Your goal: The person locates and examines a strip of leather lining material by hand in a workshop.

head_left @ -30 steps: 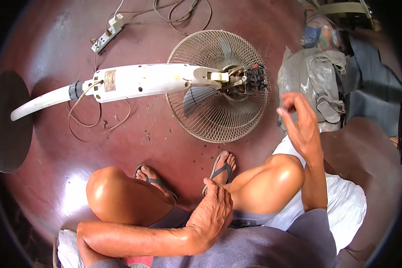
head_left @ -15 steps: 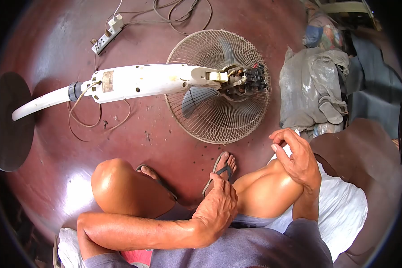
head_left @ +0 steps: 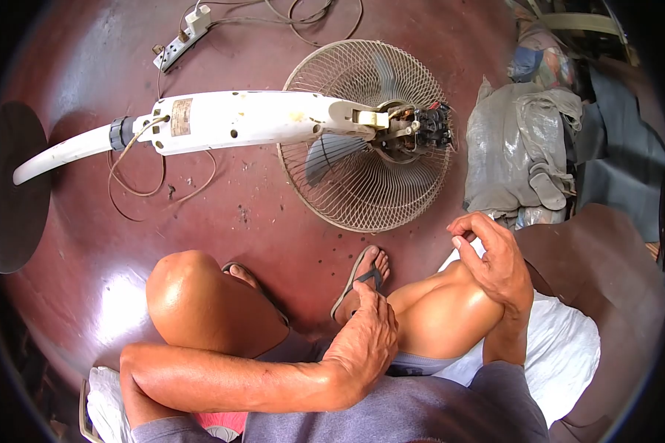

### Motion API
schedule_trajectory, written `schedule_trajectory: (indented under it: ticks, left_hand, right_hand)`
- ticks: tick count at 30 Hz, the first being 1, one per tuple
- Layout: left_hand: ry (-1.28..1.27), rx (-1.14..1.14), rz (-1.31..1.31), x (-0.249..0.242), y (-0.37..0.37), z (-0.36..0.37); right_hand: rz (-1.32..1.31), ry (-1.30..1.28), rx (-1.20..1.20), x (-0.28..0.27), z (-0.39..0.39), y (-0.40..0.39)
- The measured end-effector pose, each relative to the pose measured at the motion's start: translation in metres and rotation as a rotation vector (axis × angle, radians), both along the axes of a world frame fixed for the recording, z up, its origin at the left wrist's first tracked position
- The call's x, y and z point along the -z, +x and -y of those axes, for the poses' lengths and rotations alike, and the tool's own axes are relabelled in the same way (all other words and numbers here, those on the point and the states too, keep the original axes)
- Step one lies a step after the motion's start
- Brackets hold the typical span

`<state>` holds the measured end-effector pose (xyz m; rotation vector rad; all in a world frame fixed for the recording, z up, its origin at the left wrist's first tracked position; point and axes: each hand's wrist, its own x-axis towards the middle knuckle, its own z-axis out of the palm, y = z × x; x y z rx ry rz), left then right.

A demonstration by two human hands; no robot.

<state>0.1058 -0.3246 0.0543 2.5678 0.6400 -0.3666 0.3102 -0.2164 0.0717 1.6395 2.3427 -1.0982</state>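
White fan is laid across upper centre; below, right hand is held loosely open; left hand's grip cannot be told.

There's 1 fan, 1 pwr strip, 1 L hand, 1 R hand & 2 worn flip-flops.

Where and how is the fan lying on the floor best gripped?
Probably around the middle of its white housing, coming from above on the near side: that long, narrow stretch lies crosswise with its top uncovered, away from the exposed motor parts.
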Motion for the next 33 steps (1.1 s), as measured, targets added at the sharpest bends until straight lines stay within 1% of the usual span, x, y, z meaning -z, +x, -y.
schedule_trajectory:
  ticks: [5,10,14,15,18,19,25,28,33]
  left_hand:
    - [0.008,-0.013,-0.039,-0.001,0.0,0.001]
    - [0.002,0.002,-0.02,0.001,0.0,0.001]
    - [0.021,-0.022,-0.013,0.005,0.0,0.004]
    - [0.063,-0.043,-0.036,0.005,0.001,0.005]
    - [0.046,-0.034,-0.023,0.006,0.0,0.003]
    - [0.081,-0.048,0.029,0.009,-0.002,0.004]
    - [0.076,-0.063,0.035,0.012,0.003,0.004]
    - [0.056,-0.059,0.005,0.01,0.007,0.001]
    - [0.078,-0.053,0.034,0.016,0.01,0.005]
  right_hand:
    - [0.003,0.006,-0.009,0.0,0.0,-0.001]
    - [0.013,0.036,-0.047,-0.001,-0.001,-0.003]
    - [-0.024,0.049,-0.108,-0.001,-0.003,-0.005]
    - [-0.032,0.038,-0.11,-0.003,-0.004,-0.007]
    - [-0.063,0.064,-0.161,0.0,-0.007,-0.004]
    - [-0.082,0.062,-0.157,0.0,-0.007,-0.003]
    - [-0.149,0.108,-0.187,0.002,-0.007,0.002]
    - [-0.144,0.143,-0.205,0.002,-0.004,0.008]
    - [-0.155,0.171,-0.211,0.0,0.004,0.019]
